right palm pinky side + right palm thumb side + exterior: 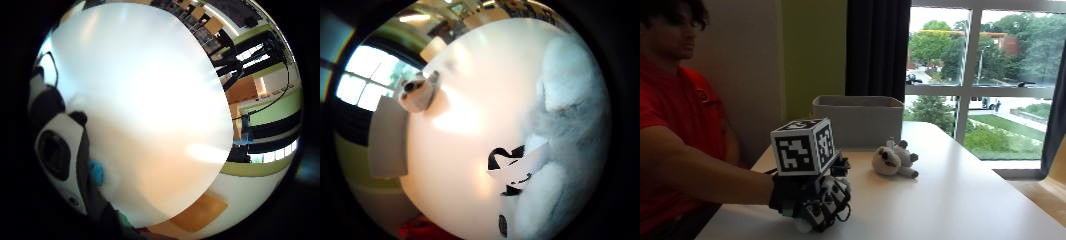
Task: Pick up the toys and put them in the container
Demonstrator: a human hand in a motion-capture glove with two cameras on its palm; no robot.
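Observation:
My gloved right hand (810, 197) is low over the near left part of the white table (959, 200). A fuzzy grey-and-white plush toy (565, 120) with a black-and-white tag lies right against the palm; whether it is held does not show. A second small grey-and-white plush toy (893, 160) lies on its side at mid-table, a little beyond the hand and apart from it; the thumb side view also catches this toy (417, 92). The grey fabric container (859, 120) stands at the table's far edge, behind that toy. A black-and-white shape (57, 150) sits beside the palm.
Bare tabletop (150, 110) stretches from the hand toward the right and near edges. A large window is behind the table, with a dark curtain and a green wall beyond the container. The person's bare forearm reaches in from the left.

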